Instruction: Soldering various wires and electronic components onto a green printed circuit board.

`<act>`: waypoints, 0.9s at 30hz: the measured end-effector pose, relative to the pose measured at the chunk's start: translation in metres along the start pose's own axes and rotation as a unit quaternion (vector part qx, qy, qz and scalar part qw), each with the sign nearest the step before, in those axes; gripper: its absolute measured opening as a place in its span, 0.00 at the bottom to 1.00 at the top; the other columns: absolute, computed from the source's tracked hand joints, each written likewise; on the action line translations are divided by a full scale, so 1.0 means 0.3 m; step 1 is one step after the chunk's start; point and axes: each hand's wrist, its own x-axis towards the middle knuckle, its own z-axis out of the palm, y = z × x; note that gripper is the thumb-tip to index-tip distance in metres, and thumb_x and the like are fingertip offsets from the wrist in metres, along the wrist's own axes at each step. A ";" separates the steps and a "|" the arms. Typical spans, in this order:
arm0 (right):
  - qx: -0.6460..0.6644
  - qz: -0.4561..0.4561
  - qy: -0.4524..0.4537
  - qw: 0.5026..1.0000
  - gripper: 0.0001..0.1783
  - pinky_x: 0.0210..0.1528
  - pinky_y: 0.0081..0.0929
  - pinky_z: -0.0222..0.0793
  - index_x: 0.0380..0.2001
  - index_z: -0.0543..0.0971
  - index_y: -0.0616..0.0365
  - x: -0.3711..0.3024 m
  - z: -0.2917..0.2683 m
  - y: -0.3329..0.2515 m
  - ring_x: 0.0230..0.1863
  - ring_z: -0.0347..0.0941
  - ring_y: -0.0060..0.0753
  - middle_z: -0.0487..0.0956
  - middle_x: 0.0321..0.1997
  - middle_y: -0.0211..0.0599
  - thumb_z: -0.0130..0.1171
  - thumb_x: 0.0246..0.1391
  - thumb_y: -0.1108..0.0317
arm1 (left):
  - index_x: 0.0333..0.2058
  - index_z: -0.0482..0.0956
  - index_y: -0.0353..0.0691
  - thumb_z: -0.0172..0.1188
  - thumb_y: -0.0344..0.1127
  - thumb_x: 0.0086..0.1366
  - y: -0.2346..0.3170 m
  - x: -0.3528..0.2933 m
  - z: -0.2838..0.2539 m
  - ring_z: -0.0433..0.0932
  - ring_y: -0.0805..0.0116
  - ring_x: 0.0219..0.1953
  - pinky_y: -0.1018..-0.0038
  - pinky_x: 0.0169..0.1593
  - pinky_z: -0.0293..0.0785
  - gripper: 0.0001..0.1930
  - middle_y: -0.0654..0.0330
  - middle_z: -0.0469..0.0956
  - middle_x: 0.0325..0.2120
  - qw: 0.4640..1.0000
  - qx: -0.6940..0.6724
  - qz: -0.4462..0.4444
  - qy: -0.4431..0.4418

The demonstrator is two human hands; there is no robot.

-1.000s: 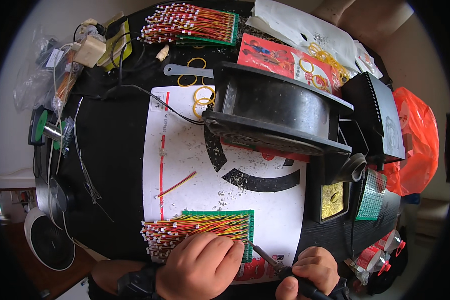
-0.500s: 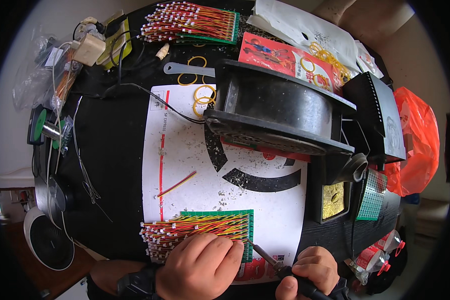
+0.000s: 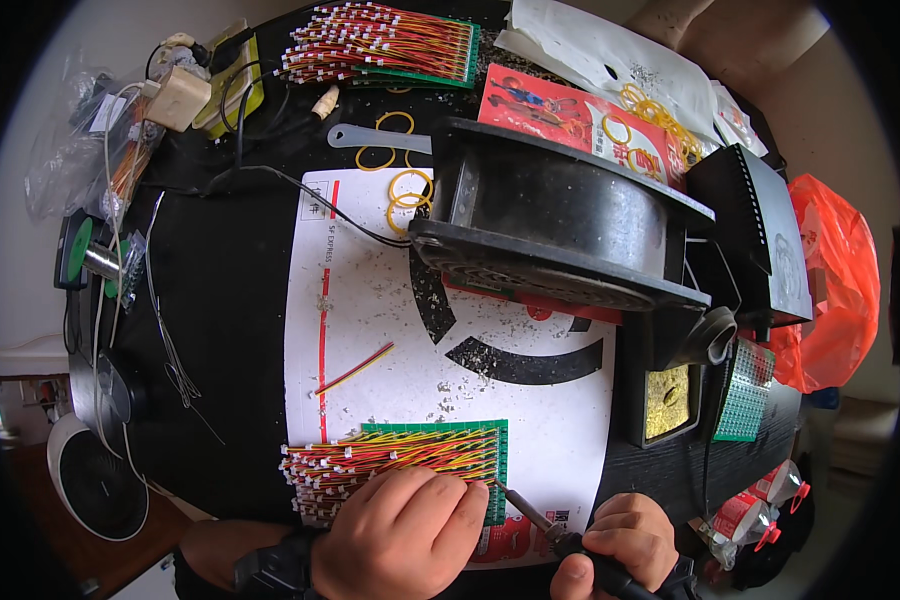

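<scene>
A green circuit board (image 3: 502, 455) lies near the front edge, with rows of red, yellow and black wires (image 3: 400, 455) ending in small white connectors. My left hand (image 3: 405, 530) rests over the wires, fingers curled together and gripping some close to the board's right side; its fingertips are partly hidden. My right hand (image 3: 625, 545) is closed round a soldering iron (image 3: 530, 509), whose tip reaches the board's right part beside my left fingertips. A loose wire piece (image 3: 355, 368) lies on the white sheet (image 3: 370, 290) beyond the board.
A black fan (image 3: 560, 220) stands beyond the board. Right of it are an iron holder with yellow sponge (image 3: 667, 400), another green board (image 3: 744, 392) and a red bag (image 3: 830, 290). A wired board stack (image 3: 380, 45) lies far back; a solder spool (image 3: 100, 262) is left.
</scene>
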 end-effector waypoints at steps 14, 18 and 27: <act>0.025 0.030 -0.076 0.996 0.16 0.24 0.26 0.72 0.29 0.79 0.59 -0.100 -0.063 0.061 0.19 0.74 0.29 0.75 0.20 0.30 0.79 0.41 0.70 | 0.34 0.85 0.30 0.65 0.22 0.50 0.009 -0.011 -0.003 0.78 0.59 0.28 0.68 0.33 0.79 0.10 0.57 0.78 0.27 1.000 -0.010 0.001 0.024; 0.020 0.028 -0.065 0.997 0.15 0.24 0.25 0.72 0.29 0.79 0.59 -0.098 -0.052 0.056 0.19 0.74 0.29 0.75 0.20 0.30 0.78 0.41 0.71 | 0.34 0.81 0.29 0.63 0.22 0.57 0.019 -0.013 -0.009 0.78 0.56 0.32 0.66 0.37 0.78 0.06 0.53 0.76 0.28 0.999 -0.009 -0.006 0.039; 0.021 -0.012 0.005 1.000 0.10 0.20 0.29 0.64 0.33 0.74 0.67 0.002 0.003 0.006 0.16 0.67 0.34 0.74 0.20 0.41 0.66 0.51 0.75 | 0.34 0.81 0.29 0.63 0.22 0.56 0.016 -0.012 -0.003 0.78 0.56 0.31 0.66 0.36 0.78 0.06 0.53 0.76 0.28 0.999 -0.009 -0.003 0.040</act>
